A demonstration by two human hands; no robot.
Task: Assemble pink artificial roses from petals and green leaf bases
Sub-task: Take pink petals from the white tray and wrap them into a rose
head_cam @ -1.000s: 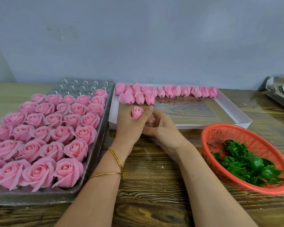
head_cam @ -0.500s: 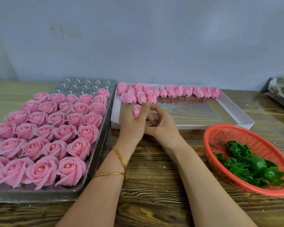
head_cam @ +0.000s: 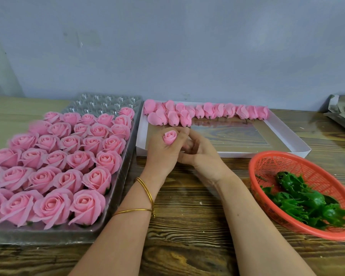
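Snugly, the left hand [head_cam: 163, 154] grips a small pink rosebud [head_cam: 169, 137]; the curled right hand [head_cam: 202, 158] touches it, its hold hidden. Behind, a white cardboard box [head_cam: 247, 154] of pink buds [head_cam: 227, 111]; left, a clear plastic tray [head_cam: 108, 101] of finished roses [head_cam: 78, 162]; right, a red mesh basket [head_cam: 271, 168] of green leaf bases [head_cam: 311, 200].

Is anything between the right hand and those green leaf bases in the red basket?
Nothing visible. Only wooden table separates the right hand from the green leaf bases, apart from the low rim of the red basket.

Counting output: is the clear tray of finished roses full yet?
Not full. Roses fill most of the tray, but bare cups show at its far end.
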